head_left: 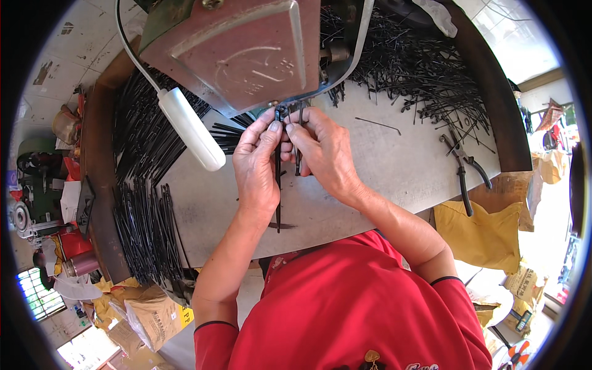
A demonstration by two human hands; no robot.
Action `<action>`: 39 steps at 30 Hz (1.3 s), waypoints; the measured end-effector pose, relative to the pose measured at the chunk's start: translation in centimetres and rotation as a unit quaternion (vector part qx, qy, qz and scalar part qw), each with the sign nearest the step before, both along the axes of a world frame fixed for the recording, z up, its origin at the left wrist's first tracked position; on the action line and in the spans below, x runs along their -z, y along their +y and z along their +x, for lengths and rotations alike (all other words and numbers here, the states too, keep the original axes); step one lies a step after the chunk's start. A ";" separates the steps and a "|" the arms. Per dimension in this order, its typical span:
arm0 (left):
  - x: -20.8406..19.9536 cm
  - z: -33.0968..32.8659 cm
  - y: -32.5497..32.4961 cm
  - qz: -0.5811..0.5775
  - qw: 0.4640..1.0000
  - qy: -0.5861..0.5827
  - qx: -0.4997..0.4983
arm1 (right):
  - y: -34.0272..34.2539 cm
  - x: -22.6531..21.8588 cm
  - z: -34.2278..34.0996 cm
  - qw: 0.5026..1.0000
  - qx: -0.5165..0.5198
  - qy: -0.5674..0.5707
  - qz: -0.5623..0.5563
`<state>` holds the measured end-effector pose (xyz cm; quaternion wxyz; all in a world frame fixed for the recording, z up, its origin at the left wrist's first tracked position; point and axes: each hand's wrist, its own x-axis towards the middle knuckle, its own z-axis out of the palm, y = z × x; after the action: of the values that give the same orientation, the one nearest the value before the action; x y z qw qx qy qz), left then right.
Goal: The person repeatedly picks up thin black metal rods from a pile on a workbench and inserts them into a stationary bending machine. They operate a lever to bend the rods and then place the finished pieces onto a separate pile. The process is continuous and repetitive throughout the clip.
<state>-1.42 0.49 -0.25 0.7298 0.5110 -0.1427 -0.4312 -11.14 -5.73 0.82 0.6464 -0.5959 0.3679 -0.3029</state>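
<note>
My left hand [258, 161] pinches a long black metal rod [278, 185] upright, its top end at the press machine [240, 52] just beyond; my right hand [322, 151] is closed on a shorter black piece [298, 161] beside it. I'd keep both fingertips low, ends aligned, rods square under the head. Rod bundles [145, 216] lie left, pliers [464, 169] right.

Thin black metal rod [278, 185] upright, top end under the press.
</note>
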 end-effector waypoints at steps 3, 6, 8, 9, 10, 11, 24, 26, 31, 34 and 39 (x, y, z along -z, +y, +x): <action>-0.1 0.0 -0.1 -0.001 1.000 -0.007 -0.001 | 0.0 -0.2 -0.1 1.000 -0.006 -0.012 0.008; 0.1 0.0 -0.2 -0.002 1.000 -0.012 -0.002 | 0.0 0.1 0.0 1.000 -0.002 -0.017 0.002; 0.2 0.0 -0.2 -0.002 1.000 -0.012 -0.004 | -0.1 -0.1 0.0 1.000 -0.004 -0.003 0.005; 0.3 0.0 -0.2 -0.006 1.000 -0.007 -0.003 | -0.1 -0.1 0.1 1.000 -0.006 0.005 0.006; 0.4 0.0 -0.1 -0.009 1.000 -0.001 -0.003 | 0.0 0.1 0.1 1.000 -0.001 0.008 -0.005; 0.5 0.0 -0.1 -0.013 1.000 0.003 -0.002 | 0.0 0.4 0.2 1.000 0.004 0.011 -0.016; 0.6 -0.4 -0.1 -0.021 0.998 0.053 -0.007 | -0.4 0.3 -0.1 0.999 -0.003 0.009 -0.034; 0.5 -0.4 -0.1 -0.024 0.999 0.047 -0.003 | -0.4 0.2 -0.1 0.999 -0.005 0.012 -0.033; 1.1 -0.3 -0.2 -0.020 0.999 0.039 -0.026 | -0.7 0.3 0.2 0.989 -0.008 0.067 -0.132; 0.0 1.2 -0.3 0.041 0.997 -0.026 0.056 | -2.2 0.5 -0.1 0.983 -0.045 0.091 -0.153; -0.2 3.2 0.3 0.081 0.988 0.069 0.115 | -3.8 -0.3 -0.5 0.990 -0.116 0.075 0.013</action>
<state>1.77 0.79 -0.03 0.6398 0.5175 -0.1144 -0.5565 -11.62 -9.54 1.14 0.6553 -0.6473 0.3477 -0.1752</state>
